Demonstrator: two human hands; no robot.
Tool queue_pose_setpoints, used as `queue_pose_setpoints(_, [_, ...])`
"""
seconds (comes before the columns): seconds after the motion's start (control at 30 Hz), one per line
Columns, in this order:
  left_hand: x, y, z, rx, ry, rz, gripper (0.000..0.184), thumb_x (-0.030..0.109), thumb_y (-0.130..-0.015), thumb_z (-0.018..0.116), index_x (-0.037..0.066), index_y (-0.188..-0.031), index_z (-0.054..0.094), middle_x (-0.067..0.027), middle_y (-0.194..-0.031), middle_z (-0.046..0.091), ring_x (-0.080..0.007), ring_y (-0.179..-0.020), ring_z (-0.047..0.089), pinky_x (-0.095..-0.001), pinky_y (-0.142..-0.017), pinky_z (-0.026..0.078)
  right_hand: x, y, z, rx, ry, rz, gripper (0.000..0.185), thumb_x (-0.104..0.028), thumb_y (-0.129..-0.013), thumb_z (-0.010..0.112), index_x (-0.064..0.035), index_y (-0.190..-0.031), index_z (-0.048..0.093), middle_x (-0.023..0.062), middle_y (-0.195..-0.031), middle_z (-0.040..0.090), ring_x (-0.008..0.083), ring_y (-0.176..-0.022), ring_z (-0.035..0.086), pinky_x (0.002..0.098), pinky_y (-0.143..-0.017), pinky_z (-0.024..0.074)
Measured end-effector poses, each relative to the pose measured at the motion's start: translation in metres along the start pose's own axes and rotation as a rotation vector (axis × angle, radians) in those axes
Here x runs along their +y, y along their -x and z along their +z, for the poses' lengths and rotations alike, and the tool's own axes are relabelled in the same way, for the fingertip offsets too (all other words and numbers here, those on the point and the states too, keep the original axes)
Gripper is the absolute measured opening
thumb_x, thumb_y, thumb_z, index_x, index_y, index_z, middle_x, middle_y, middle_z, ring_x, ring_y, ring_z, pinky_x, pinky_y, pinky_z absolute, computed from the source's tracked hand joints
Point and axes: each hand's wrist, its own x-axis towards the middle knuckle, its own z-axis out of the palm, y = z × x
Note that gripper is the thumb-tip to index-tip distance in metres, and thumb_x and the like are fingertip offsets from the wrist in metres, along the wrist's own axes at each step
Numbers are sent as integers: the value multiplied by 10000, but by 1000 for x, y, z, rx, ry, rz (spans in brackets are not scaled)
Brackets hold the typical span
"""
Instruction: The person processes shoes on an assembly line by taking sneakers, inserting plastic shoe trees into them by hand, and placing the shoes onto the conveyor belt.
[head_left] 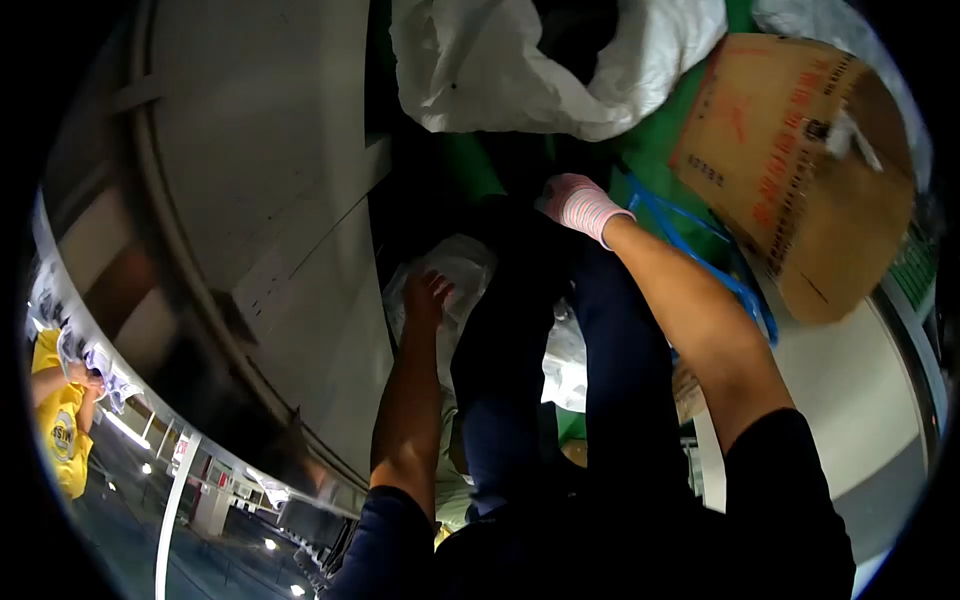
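Note:
My left hand (428, 297) is bare and hangs at a translucent plastic bag (465, 262) left of my knees. Its fingers show only in part, in shadow, and look apart. My right hand (580, 205), in a striped pink and white glove, is near my right knee. Its fingertips are hidden in the dark, so what they touch cannot be made out. More clear plastic (567, 355) shows between my dark trouser legs. Beyond my hands lies a large white sack (480, 75) with a dark opening.
A cardboard box (760, 150) with red print stands at the upper right, with blue strap (690, 250) beside it. On the left is a pale panel (270, 180) with a dark curved edge. A person in yellow (65, 430) is at the far left.

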Motion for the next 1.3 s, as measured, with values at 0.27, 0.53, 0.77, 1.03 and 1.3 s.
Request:
queue_pose_setpoints(0.27, [11, -157, -47, 108, 24, 91, 967, 694, -935, 595, 131, -1639, 245, -196, -1667, 229, -408, -1508, 257, -550, -1218, 271, -10, -106, 49, -153, -45, -150, 512, -451, -991, 533, -16, -1198, 707, 201, -1343, 641, 386, -1252, 605, 472, -1038, 504])
queue_pose_setpoints(0.53, [-11, -253, -85, -125, 515, 199, 910, 667, -928, 608, 113, -1596, 332, -212, -1608, 367, -447, -1445, 386, -600, -1191, 328, -19, -203, 105, -112, 3, -308, 656, -582, -918, 624, -47, -1295, 664, 200, -1300, 668, 373, -1233, 614, 428, -1063, 482])
queue_pose_setpoints(0.77, [5, -283, -79, -164, 264, 373, 720, 591, -979, 489, 183, -1568, 420, -136, -1594, 412, -372, -1441, 404, -602, -1188, 305, -103, -267, 97, -51, -142, -376, 864, -653, -882, 645, -95, -1521, 478, 172, -1598, 424, 347, -1476, 399, 432, -1204, 357])
queue_pose_setpoints(1.03, [20, -275, -68, -123, 539, 179, 698, 566, -973, 561, 160, -1533, 461, -117, -1571, 446, -376, -1418, 434, -594, -1175, 349, -191, -312, 131, 66, -264, -601, 1081, -768, -799, 660, -119, -1602, 339, 191, -1644, 333, 385, -1530, 278, 468, -1245, 268])
queue_pose_setpoints(1.3, [-35, -276, -57, -87, 587, 207, 907, 804, -883, 551, 166, -1522, 473, -69, -1525, 505, -317, -1388, 476, -538, -1160, 388, -188, -341, 134, -265, -236, -480, 1150, -739, -692, 787, -95, -1561, 395, 215, -1557, 444, 414, -1436, 422, 476, -1165, 398])
